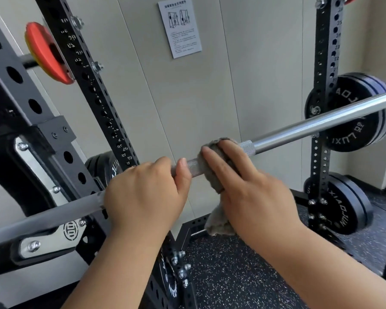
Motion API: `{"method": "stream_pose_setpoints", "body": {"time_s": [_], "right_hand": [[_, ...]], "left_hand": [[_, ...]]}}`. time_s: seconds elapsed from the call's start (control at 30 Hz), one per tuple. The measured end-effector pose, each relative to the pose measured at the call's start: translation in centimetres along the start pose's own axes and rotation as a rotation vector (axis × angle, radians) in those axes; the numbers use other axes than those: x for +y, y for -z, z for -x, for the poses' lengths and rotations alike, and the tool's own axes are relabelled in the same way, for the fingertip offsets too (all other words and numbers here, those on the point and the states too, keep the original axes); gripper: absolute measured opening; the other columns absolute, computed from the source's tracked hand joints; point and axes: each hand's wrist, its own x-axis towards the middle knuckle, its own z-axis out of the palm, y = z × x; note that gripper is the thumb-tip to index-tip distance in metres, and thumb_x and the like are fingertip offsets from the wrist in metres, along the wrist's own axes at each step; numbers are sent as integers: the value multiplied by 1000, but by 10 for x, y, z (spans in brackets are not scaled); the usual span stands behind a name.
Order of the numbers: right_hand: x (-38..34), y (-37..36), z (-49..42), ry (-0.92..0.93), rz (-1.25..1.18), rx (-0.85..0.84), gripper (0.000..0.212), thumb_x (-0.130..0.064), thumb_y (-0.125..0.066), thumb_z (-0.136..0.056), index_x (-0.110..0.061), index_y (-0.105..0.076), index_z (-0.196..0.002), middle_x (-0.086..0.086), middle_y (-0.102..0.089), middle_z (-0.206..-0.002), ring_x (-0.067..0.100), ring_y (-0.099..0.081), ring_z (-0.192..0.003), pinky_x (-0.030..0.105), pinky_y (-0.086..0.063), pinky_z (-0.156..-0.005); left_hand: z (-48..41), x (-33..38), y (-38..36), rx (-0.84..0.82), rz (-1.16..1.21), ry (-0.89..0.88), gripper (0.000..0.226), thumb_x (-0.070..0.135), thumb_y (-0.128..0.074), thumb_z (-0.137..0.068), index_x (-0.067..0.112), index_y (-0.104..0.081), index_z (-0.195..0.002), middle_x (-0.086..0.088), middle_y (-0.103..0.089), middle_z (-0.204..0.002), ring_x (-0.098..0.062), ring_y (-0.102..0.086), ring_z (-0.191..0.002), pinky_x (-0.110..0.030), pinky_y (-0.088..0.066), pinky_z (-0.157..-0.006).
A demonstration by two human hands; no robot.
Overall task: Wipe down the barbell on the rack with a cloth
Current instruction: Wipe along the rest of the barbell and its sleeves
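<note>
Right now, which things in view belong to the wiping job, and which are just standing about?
Part of the job: barbell; cloth wrapped round it; right hand holding the cloth; left hand gripping the barbell; rack.

Just standing about: black weight plates; red plate; wall notice; floor mat.

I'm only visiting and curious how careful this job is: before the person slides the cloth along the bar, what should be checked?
1. The cloth is wrapped round the barbell: ok.
2. The right hand grips the cloth against the barbell: ok.
3. The left hand holds the bare barbell beside the cloth, steadying it: ok.
4. The barbell appears to lie on the left rack hook: ok. Its right support is out of view: cannot tell.
5. The shaft to the right of the cloth is unobstructed: ok.
6. The part already covered is clean: cannot tell.
</note>
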Motion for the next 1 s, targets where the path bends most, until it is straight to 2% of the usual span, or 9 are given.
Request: {"method": "stream_pose_setpoints", "body": {"time_s": [0.07, 0.17, 0.27, 0.33, 0.43, 0.57, 0.7, 0.83, 1.0], "right_hand": [[10, 2, -1, -77, 17, 27, 71, -27, -36, -93, -34, -17, -161, -9, -27, -165, 26, -70, -96, 39, -59, -58], [-11, -1, 0, -147, -67, 106, 72, -16, -57, -86, -26, -42, -155, 11, -40, -158, 27, -53, -53, 30, -42, -41], [-20, 1, 1, -81, -24, -1, 91, -21, -74, -71, -23, -42, -157, 15, -41, -156, 22, -45, -47, 26, -34, -38], [-2, 10, -1, -60, -64, -4, 86, -27, -77, -79, -27, -40, -157, 3, -39, -159, 23, -60, -55, 32, -50, -43], [19, 23, 0, -135, -232, 127, 46, -32, -48, -107, -34, -47, -153, -15, -36, -158, 20, -71, -88, 44, -63, -69], [-7, 19, -2, -143, -275, 76, 51, -40, -32, -102, -36, -49, -151, -12, -35, -156, 24, -69, -91, 46, -62, -74], [4, 21, -6, -80, -165, 54, 57, -51, -17, -106, -36, -48, -151, -11, -39, -155, 25, -69, -78, 43, -60, -58], [25, 26, -2, -190, -153, 149, 44, -38, -37, -107, -31, -52, -148, -7, -41, -153, 25, -69, -79, 42, -60, -58], [-4, 11, -3, -82, -111, 21, 59, -35, -40, -96, -26, -40, -154, 6, -33, -158, 29, -63, -63, 42, -55, -49]], "left_hand": [[-4, 0, 3, -76, -35, 39, 61, 54, -15, -98, 20, -45, -58, 4, -42, -45, -24, -42, -40, -23, -27, -46], [-9, 0, 8, -120, -40, 64, 62, 55, -11, -98, 20, -45, -60, 3, -47, -49, -23, -49, -46, -27, -40, -49], [-7, 0, 10, -107, -41, 44, 60, 55, -11, -100, 22, -43, -63, 3, -48, -51, -24, -49, -48, -28, -37, -48], [1, -2, 7, -70, -23, -17, 54, 54, -15, -102, 24, -42, -67, 6, -48, -55, -24, -45, -50, -31, -32, -49], [15, -5, 3, -46, -27, -51, 48, 57, -19, -103, 25, -50, -85, 8, -54, -74, -22, -47, -68, -38, -37, -65], [14, 14, 6, -71, 9, -52, 47, 60, -18, -101, 27, -52, -97, 8, -55, -90, -23, -53, -85, -43, -42, -77], [6, 21, -8, 9, -40, -94, 40, 51, -26, -105, 23, -51, -90, 3, -57, -77, -28, -55, -71, -39, -37, -65], [6, 18, -18, 124, -20, -100, 43, 45, -27, -104, 19, -53, -83, -2, -54, -68, -30, -51, -60, -36, -32, -59], [-4, 22, -11, 86, 1, -99, 33, 42, -33, -101, 24, -41, -74, -3, -53, -59, -31, -52, -52, -32, -23, -57]]}}
